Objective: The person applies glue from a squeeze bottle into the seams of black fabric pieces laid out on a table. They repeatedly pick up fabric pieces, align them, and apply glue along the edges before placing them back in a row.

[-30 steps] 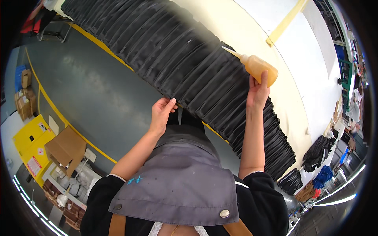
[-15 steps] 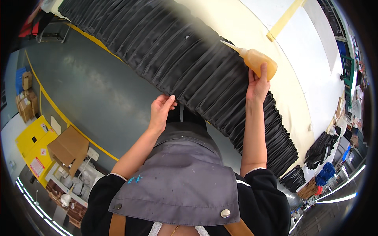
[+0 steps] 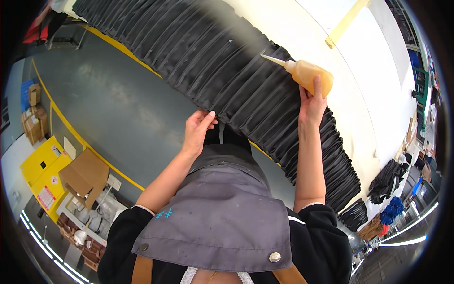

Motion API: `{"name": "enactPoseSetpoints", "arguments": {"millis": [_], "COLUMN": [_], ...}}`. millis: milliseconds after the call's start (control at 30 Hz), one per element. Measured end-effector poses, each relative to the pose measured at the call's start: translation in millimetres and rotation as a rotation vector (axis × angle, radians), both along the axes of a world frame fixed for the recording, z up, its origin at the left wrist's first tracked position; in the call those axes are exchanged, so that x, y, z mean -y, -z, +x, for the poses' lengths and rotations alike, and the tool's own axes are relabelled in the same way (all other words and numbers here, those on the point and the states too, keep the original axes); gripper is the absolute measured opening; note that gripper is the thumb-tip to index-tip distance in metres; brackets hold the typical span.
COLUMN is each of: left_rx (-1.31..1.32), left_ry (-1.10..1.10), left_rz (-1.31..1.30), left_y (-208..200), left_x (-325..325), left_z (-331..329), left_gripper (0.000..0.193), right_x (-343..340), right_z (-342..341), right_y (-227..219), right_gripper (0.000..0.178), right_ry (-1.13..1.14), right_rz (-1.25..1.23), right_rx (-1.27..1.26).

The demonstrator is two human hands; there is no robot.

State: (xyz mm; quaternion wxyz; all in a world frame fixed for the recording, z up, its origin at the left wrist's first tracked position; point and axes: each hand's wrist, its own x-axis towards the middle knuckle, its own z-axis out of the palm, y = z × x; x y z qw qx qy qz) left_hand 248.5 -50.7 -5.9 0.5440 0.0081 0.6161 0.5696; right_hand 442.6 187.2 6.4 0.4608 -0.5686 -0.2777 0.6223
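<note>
A long row of overlapping black strips (image 3: 227, 85), which look like fabric or leather, lies slantwise along the table's near edge. My right hand (image 3: 312, 104) is wrapped round a soft squeeze bottle (image 3: 309, 75) of amber liquid. The bottle is tipped sideways above the strips, and its long pale nozzle (image 3: 274, 60) points left, its tip near their far ends. At the near edge of the row, my left hand (image 3: 196, 132) is closed, with thumb and forefinger pinching the end of a black strip. How many layers lie between those fingers is hidden.
Beyond the strips stretches a cream and white tabletop (image 3: 350, 90) with a yellow tape strip (image 3: 345, 26). Bundles of black pieces (image 3: 388, 180) and a blue bundle (image 3: 390, 208) lie at the right. On the left are a yellow cabinet (image 3: 40, 165) and an open cardboard box (image 3: 85, 175).
The bottle's nozzle has shifted slightly left and nearer to me. My left hand has moved a little to the right along the row's edge. Both hands keep their grips.
</note>
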Motion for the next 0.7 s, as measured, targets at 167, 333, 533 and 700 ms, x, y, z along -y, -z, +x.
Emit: {"name": "enactPoseSetpoints", "arguments": {"millis": [167, 333, 533, 700], "left_rx": [0.013, 0.002, 0.000, -0.006], "left_ry": [0.005, 0.003, 0.001, 0.028], "left_rz": [-0.007, -0.002, 0.006, 0.010], "left_y": [-2.3, -0.3, 0.9, 0.0], "left_x": [-0.7, 0.3, 0.5, 0.1], "left_z": [0.0, -0.3, -0.1, -1.3], "left_gripper": [0.018, 0.022, 0.021, 0.020], "right_x": [16.5, 32.2, 52.4, 68.2], "right_z": [-0.2, -3.7, -7.8, -9.3], "right_y": [-4.8, -9.0, -10.0, -9.9], "right_gripper": [0.047, 0.047, 0.046, 0.043], "right_ry": [-0.061, -0.080, -0.122, -0.172], "right_rz": [-0.018, -0.041, -0.072, -0.093], "right_rx": [0.027, 0.039, 0.046, 0.034]}}
